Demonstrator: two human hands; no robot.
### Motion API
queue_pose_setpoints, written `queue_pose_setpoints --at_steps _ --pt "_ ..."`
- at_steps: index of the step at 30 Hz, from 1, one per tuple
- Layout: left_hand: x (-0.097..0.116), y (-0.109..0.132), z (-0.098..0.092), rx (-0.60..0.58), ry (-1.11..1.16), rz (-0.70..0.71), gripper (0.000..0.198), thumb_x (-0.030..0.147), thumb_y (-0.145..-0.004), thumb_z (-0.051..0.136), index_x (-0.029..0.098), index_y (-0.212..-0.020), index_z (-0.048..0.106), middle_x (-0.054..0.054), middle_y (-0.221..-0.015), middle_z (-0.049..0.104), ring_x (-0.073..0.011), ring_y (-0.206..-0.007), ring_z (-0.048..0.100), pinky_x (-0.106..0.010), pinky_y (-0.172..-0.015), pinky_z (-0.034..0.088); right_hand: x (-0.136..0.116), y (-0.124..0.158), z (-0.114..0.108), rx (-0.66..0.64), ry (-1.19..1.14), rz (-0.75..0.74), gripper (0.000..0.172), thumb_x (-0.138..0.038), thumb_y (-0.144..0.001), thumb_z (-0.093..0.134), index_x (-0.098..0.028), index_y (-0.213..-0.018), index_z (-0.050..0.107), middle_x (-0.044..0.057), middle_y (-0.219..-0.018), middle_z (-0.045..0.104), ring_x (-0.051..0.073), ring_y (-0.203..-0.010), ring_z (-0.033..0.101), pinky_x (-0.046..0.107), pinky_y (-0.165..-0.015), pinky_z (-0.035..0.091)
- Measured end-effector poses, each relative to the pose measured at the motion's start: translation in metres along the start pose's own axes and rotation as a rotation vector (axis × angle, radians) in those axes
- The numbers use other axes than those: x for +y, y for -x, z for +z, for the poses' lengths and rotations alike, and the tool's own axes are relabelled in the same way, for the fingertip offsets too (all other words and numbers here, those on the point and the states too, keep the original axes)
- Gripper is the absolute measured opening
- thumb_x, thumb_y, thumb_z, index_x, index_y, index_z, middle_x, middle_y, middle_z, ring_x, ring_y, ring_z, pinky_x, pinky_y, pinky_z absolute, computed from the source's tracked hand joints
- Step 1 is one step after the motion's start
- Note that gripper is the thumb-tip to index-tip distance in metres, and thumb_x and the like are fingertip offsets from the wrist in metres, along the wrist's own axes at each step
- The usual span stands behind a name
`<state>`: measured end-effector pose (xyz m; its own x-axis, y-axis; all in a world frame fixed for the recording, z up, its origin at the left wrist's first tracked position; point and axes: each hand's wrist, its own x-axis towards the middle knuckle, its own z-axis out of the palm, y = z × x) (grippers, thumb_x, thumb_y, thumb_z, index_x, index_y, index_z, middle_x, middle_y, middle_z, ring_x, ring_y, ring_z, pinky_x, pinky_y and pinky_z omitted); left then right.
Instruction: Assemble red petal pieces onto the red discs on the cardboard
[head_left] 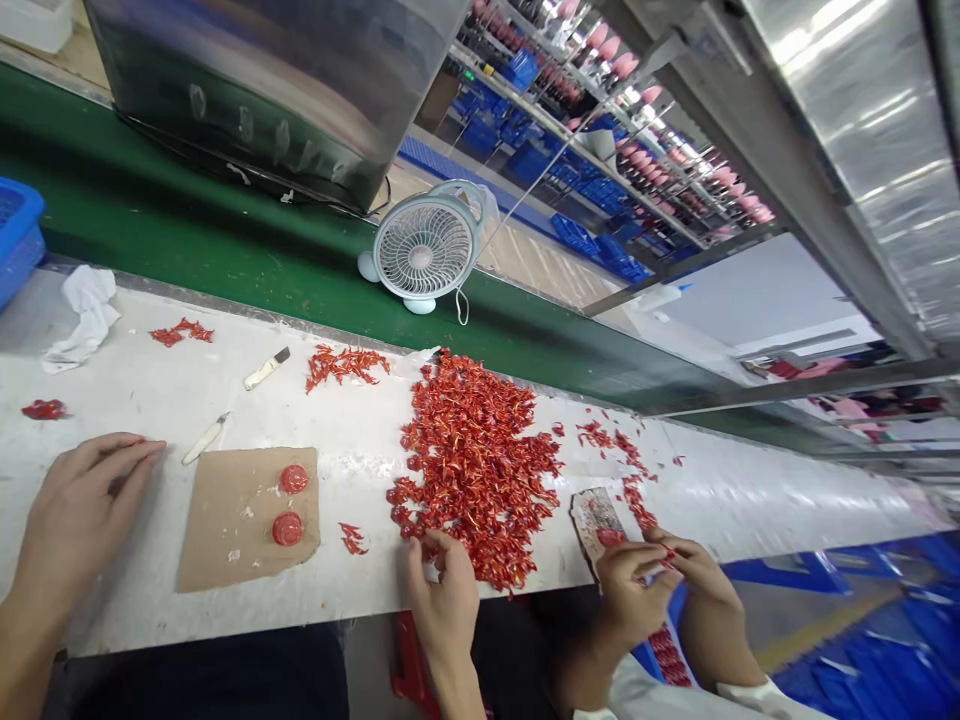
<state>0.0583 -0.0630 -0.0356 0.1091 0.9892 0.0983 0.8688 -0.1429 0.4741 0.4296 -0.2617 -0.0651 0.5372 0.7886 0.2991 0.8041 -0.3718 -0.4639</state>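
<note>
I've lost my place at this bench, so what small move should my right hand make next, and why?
Probably pinch a few red pieces from the pile's near edge, since your right hand is already touching it there. Your left hand appears empty, beside the cardboard sheet with two red discs, so it seems free to help.

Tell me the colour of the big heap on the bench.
The heap is red, flecked with yellow; it shows best in the head view.

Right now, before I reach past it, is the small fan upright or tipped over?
Upright: the pale desk fan stands on its two round feet on the green belt.
</note>
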Motion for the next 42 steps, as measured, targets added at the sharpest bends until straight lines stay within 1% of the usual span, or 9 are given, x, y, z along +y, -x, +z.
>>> queue_pose_setpoints --at_steps 3,8,11,17,21,25,29,36,42 --pt "0.008 0.01 -0.007 0.028 0.215 -0.15 0.031 0.044 -0.09 0.058 0.025 -0.11 0.071 -0.003 -0.117 0.061 -0.022 -0.098 0.063 -0.033 -0.089 0.05 -0.014 -0.006 -0.008 -0.011 -0.07 -0.004 0.02 -0.035 -0.092 0.06 -0.018 -0.102 0.062 0.004 -0.08 0.062 0.019 -0.065 0.055 0.032 -0.064 0.046" --pt "0.029 0.024 -0.012 -0.052 0.72 -0.342 0.033 0.047 -0.073 0.078 0.024 -0.095 0.069 0.001 -0.104 0.065 -0.0133 -0.081 0.063 -0.021 -0.075 0.052 -0.05 -0.014 -0.005 -0.444 -0.151 -0.082 0.018 -0.035 -0.096 0.056 -0.021 -0.097 0.067 0.003 -0.079 0.065 0.018 -0.065 0.057 0.03 -0.065 0.046" --pt "0.035 0.032 -0.005 -0.104 0.84 -0.395 0.035 0.046 -0.068 0.083 0.022 -0.09 0.07 -0.001 -0.103 0.066 -0.0133 -0.078 0.062 -0.02 -0.071 0.052 -0.062 -0.018 0.008 -0.541 -0.12 -0.056 0.02 -0.036 -0.096 0.056 -0.02 -0.099 0.069 0.005 -0.08 0.07 0.02 -0.069 0.063 0.029 -0.066 0.047" --pt "0.026 0.045 0.008 -0.321 1.037 -0.538 0.045 0.047 -0.069 0.083 0.023 -0.106 0.073 -0.005 -0.106 0.073 -0.0168 -0.084 0.066 -0.02 -0.074 0.057 -0.068 -0.033 0.03 -0.498 -0.075 -0.136 0.02 -0.026 -0.097 0.051 -0.021 -0.093 0.069 0.007 -0.087 0.071 0.022 -0.08 0.066 0.031 -0.073 0.048" --pt "0.02 0.047 0.007 -0.312 1.154 -0.595 0.039 0.047 -0.078 0.076 0.025 -0.111 0.073 -0.005 -0.12 0.072 -0.0205 -0.102 0.067 -0.023 -0.089 0.056 -0.072 -0.043 0.028 -0.385 -0.181 -0.221 0.024 -0.022 -0.098 0.045 -0.02 -0.1 0.069 0.009 -0.098 0.07 0.022 -0.091 0.064 0.032 -0.08 0.049" --pt "0.024 0.047 0.003 -0.296 1.201 -0.629 0.04 0.045 -0.076 0.078 0.024 -0.11 0.074 -0.006 -0.123 0.071 -0.0225 -0.112 0.065 -0.022 -0.092 0.056 -0.073 -0.042 0.017 -0.281 -0.175 -0.141 0.021 -0.031 -0.098 0.05 -0.019 -0.093 0.066 0.006 -0.084 0.069 0.02 -0.075 0.063 0.03 -0.069 0.046" --pt "0.032 0.047 0.005 -0.3 1.23 -0.653 0.04 0.041 -0.071 0.084 0.023 -0.106 0.074 -0.006 -0.116 0.074 -0.0187 -0.104 0.067 -0.018 -0.089 0.055 -0.072 -0.037 0.019 -0.417 -0.104 -0.034 0.032 -0.042 -0.097 0.055 -0.02 -0.074 0.061 0.001 -0.064 0.064 0.017 -0.059 0.058 0.028 -0.06 0.039" --pt "0.046 0.046 0.008 -0.424 1.251 -0.584 0.035 0.04 -0.073 0.083 0.023 -0.1 0.07 -0.007 -0.111 0.073 -0.0164 -0.075 0.068 -0.022 -0.061 0.058 -0.074 -0.049 0.041 -0.452 -0.041 -0.138 0.023 -0.038 -0.093 0.058 -0.019 -0.092 0.069 0.006 -0.081 0.07 0.021 -0.076 0.064 0.029 -0.07 0.044" --pt "0.049 0.052 0.003 -0.332 1.164 -0.51 0.035 0.044 -0.078 0.076 0.021 -0.105 0.074 -0.01 -0.119 0.072 -0.0246 -0.09 0.072 -0.03 -0.075 0.061 -0.079 -0.059 0.036 -0.51 -0.014 -0.096 0.024 -0.04 -0.091 0.062 -0.02 -0.078 0.066 0.003 -0.073 0.068 0.02 -0.067 0.062 0.028 -0.065 0.043"
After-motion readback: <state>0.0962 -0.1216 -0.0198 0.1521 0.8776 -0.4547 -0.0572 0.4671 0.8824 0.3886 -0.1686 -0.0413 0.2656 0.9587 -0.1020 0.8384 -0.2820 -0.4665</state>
